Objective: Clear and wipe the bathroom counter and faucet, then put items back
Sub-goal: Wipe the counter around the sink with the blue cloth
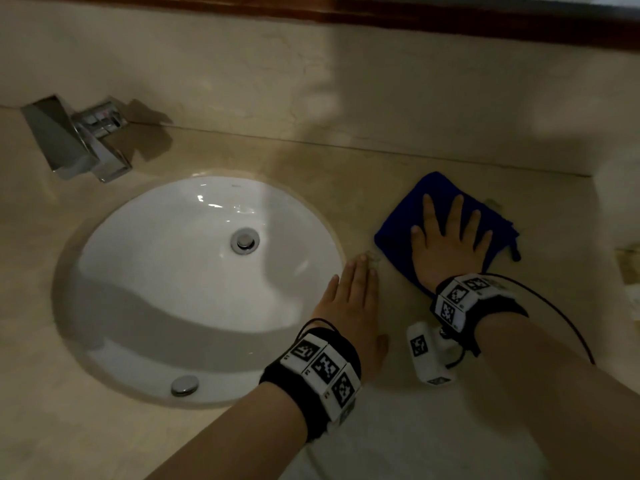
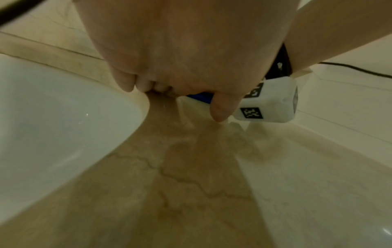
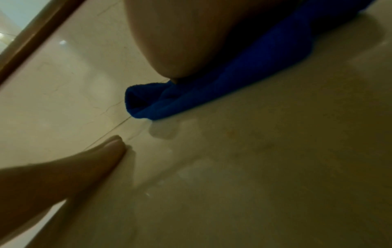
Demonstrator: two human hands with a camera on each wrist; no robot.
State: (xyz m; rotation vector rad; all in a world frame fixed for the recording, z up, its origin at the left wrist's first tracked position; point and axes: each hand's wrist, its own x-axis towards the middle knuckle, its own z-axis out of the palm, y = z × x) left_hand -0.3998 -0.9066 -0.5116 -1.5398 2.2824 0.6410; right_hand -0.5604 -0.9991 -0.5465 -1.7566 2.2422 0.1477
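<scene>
A folded blue cloth [image 1: 398, 233] lies on the beige marble counter [image 1: 398, 157] to the right of the sink. My right hand [image 1: 450, 237] presses flat on it with fingers spread and straight; the right wrist view shows the cloth [image 3: 233, 87] bunched under my palm. My left hand [image 1: 353, 299] rests flat on the counter between the sink rim and the cloth, fingers straight and together, holding nothing. The left wrist view shows that hand [image 2: 180, 83] beside the basin edge [image 2: 135, 107]. The chrome faucet [image 1: 76, 143] stands at the back left, away from both hands.
The white oval basin [image 1: 156, 271] with a metal drain [image 1: 245, 240] is set into the counter at left. A marble backsplash [image 1: 311, 81] rises behind, under a dark wood frame [image 1: 485, 22]. Pale blurred items [image 1: 623, 258] sit at the right edge.
</scene>
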